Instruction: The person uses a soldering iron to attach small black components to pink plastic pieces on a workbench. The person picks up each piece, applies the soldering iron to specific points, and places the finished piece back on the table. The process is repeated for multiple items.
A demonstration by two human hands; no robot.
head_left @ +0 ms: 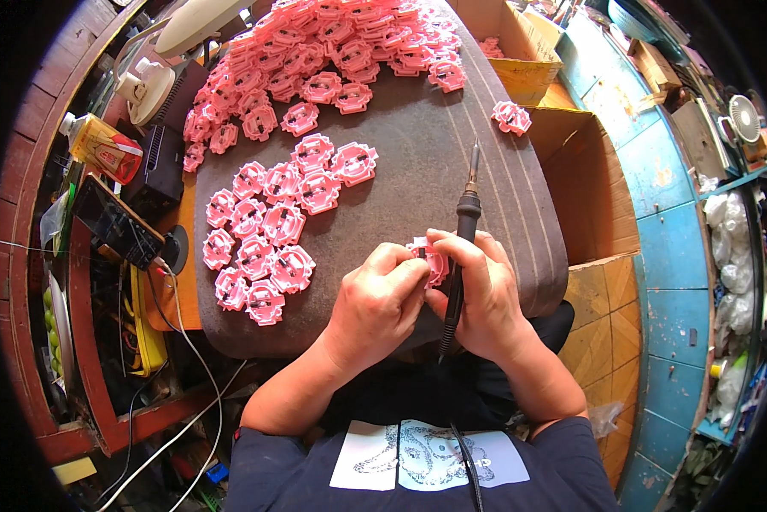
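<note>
The dark tabletop (417,162) fills the middle of the view, reaching from six o'clock up to twelve. On it, a large heap of pink plastic parts (323,55) spreads around eleven o'clock. An open cardboard box (584,171) stands beside the table at two to three o'clock. A loose group of pink pieces (282,224) lies toward nine to ten o'clock, apart from the heap. The left hand (379,294), just below centre at six o'clock, pinches a pink part in its fingertips. The right hand (490,294), at four o'clock, grips a soldering iron (468,213), tip pointing to one o'clock, while its fingers also meet that same part. The held pink part (438,266) sits near centre, between both hands, partly hidden by fingers.
</note>
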